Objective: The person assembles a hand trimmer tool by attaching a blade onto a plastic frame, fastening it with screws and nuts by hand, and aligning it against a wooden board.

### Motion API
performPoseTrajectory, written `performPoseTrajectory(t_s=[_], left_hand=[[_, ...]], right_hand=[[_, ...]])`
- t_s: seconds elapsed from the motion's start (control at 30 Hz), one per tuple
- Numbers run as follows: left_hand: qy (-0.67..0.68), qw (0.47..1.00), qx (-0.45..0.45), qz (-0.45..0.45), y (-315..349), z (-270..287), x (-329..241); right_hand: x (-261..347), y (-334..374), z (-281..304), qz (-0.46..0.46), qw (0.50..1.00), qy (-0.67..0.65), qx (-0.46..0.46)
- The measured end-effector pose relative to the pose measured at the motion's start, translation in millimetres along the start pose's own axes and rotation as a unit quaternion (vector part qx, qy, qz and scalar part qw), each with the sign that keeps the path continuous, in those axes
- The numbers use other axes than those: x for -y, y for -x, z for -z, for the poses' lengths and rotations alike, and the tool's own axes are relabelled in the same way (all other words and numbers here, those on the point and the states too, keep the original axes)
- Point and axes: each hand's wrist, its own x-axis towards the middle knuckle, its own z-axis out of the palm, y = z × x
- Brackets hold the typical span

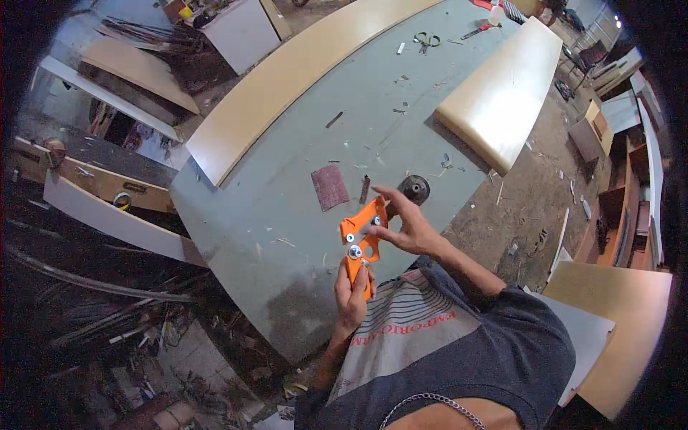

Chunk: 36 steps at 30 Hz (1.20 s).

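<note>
Over the near part of the table I hold an orange hand tool (375, 252) with silver round screws and a hole in its body; it looks like an edge-banding cutter. My left hand (351, 297) is closed round its lower handle, the thumb lying along it. My right hand (410, 223) grips the upper end, with the thumb on the near side and the index finger across the top. Just beyond the right hand stands a dark round disc-shaped part (415, 188). A reddish sandpaper piece (330, 188) lies flat beyond the tool, with a thin dark strip (365, 188) beside it.
The grey-green tabletop (279, 215) carries a long pale board (287, 86) along its far left and a thick pale panel (502, 93) at right. Scissors (427, 41) and a red-handled tool (481, 30) lie at the far end. Boards (616, 330) lean at lower right; scraps litter the floor.
</note>
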Motion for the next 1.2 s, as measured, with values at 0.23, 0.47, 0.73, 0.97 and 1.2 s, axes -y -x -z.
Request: performPoseTrajectory(t_s=[0.23, 0.47, 0.73, 0.97, 1.2], left_hand=[[0.003, 1.0, -0.006, 0.016, 4.6, -1.5, -0.2], [-0.016, 1.0, -0.006, 0.002, 5.5, -2.4, 1.8], [-0.006, 1.0, -0.024, -0.019, 5.5, -8.7, -0.7], [-0.071, 0.995, -0.03, -0.067, 2.0, -6.5, 4.8], [-0.098, 0.992, -0.044, -0.061, 10.4, -7.9, 7.4]], right_hand=[[-3.9, 3.5, -10.0, 0.017, 0.999, 0.014, 0.03], [2.4, 6.9, -16.7, -0.029, 0.998, 0.04, 0.041], [3.6, 11.3, -23.2, -0.023, 0.999, 0.021, -0.017], [10.9, 2.2, -22.4, 0.063, 0.977, 0.205, 0.002], [9.0, 5.5, -34.0, 0.062, 0.995, 0.08, -0.014]])
